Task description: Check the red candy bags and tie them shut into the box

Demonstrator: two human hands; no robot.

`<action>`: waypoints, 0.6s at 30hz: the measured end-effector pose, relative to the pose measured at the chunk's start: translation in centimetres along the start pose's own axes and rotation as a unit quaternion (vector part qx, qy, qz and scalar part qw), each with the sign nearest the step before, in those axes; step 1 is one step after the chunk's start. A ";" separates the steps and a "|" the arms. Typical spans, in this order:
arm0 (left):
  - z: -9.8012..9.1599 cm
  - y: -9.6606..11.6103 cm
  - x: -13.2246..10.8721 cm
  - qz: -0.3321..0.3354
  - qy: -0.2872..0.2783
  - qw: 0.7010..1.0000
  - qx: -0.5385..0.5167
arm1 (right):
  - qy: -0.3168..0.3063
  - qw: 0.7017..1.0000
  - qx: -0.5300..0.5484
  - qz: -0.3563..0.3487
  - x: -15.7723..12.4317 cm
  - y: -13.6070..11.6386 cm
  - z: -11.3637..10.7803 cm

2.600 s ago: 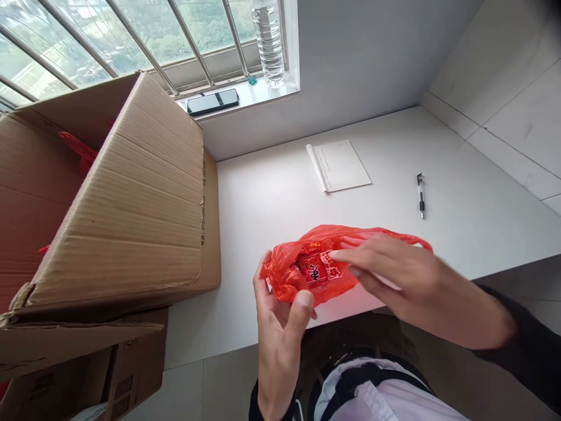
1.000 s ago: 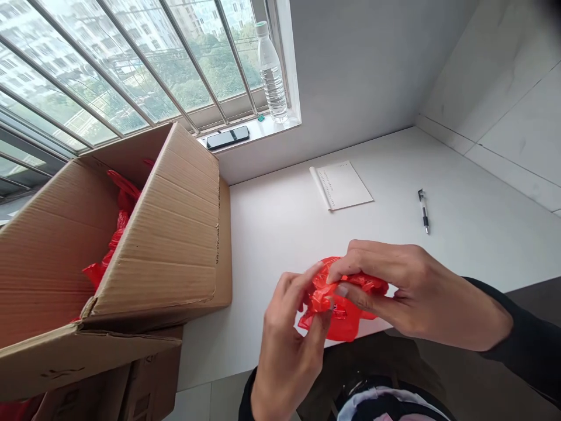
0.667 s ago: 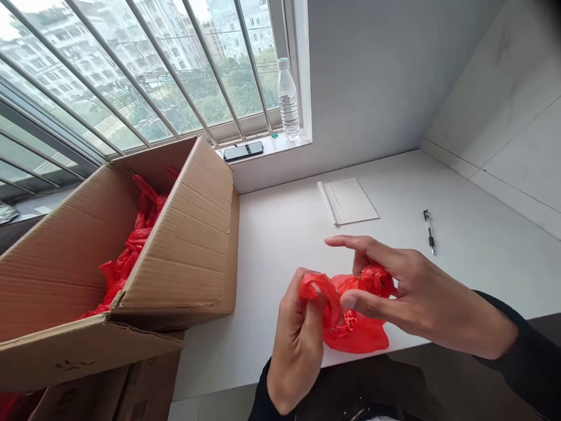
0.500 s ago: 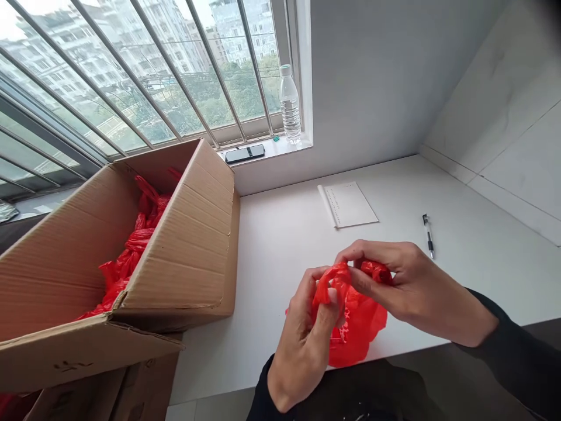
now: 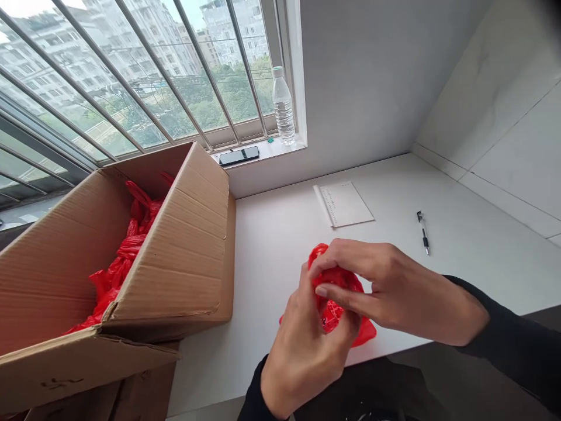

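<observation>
A red plastic bag [image 5: 364, 334] with pale print rests at the front edge of the white table, partly covered by my hands. My left hand [image 5: 307, 345] curls round its gathered top from the near side, thumb bent inward. From the right, my right hand [image 5: 372, 280] pinches the same red plastic, its fingers reaching over to meet the left ones. Both hands are closed and close together, touching. A loop of the bag sticks up above the fingers. What the bag holds, if anything, I cannot make out.
At left stands an open cardboard box [image 5: 188, 251] with several knotted red bags [image 5: 131, 245] inside. Behind my hands lie a notepad [image 5: 346, 204] and a pen [image 5: 423, 234] on the table [image 5: 267, 245]. A phone [image 5: 239, 155] and a water bottle [image 5: 284, 108] are on the windowsill.
My hands have come closer together over the bag's top, the right one shifting left across the left fingers. The bag's loop now stands higher. The whole view has shifted slightly.
</observation>
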State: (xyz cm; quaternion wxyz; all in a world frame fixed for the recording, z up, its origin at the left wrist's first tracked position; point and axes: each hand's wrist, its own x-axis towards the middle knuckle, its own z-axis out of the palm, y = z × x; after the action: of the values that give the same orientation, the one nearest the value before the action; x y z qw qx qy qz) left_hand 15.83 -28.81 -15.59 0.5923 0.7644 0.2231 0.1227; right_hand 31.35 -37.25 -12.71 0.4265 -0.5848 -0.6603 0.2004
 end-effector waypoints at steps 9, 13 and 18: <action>-1.2 -0.6 1.1 0.002 -0.026 0.995 -0.100 | 0.024 0.998 0.004 -0.057 0.3 0.6 -0.6; -1.2 0.4 1.2 -0.006 -0.065 0.994 -0.089 | 0.049 0.998 -0.017 -0.039 0.7 0.4 -0.3; 0.0 0.1 1.9 -0.013 -0.049 0.998 -0.047 | 0.018 0.999 0.014 -0.035 0.8 -0.1 -0.2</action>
State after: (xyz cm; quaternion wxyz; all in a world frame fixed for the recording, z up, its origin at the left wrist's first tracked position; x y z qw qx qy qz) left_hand 17.46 -27.89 -15.62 0.6396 0.7375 0.1983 0.0878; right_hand 31.45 -36.52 -12.24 0.4529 -0.5592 -0.6696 0.1839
